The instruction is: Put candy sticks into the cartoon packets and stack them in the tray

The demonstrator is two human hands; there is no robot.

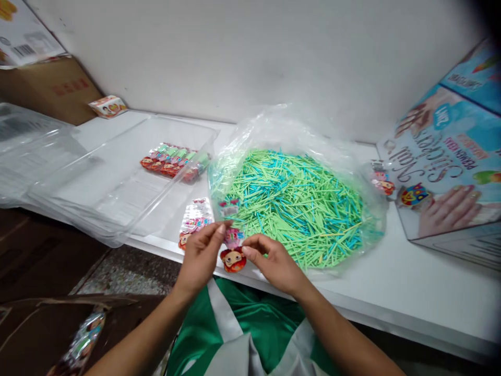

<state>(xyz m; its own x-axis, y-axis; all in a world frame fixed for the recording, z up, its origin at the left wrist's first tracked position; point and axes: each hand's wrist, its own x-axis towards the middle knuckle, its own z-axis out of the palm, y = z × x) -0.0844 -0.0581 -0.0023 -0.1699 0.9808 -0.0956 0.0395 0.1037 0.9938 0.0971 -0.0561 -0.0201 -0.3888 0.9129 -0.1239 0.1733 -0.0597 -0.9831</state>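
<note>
Between my hands is a small printed packet (234, 257) with a red-haired cartoon face at its lower end, held near the table's front edge. My left hand (203, 253) pinches the packet's left side, thumb against finger. On the right side, my right hand (274, 261) grips it by the cartoon end with thumb and fingertips. Close to my left hand lies a silvery packet (195, 214) of the same look. Just beyond my hands spreads an opened clear plastic bag (289, 130) full of thin green and blue sticks (297, 203).
A clear plastic tray (117, 188) at left holds a row of similar packets (174, 161). Stacked clear trays (31, 151) and a cardboard box (55, 86) stand further left. A blue printed box (450, 156) stands at right, near another packet (381, 180). A box (23, 334) sits below.
</note>
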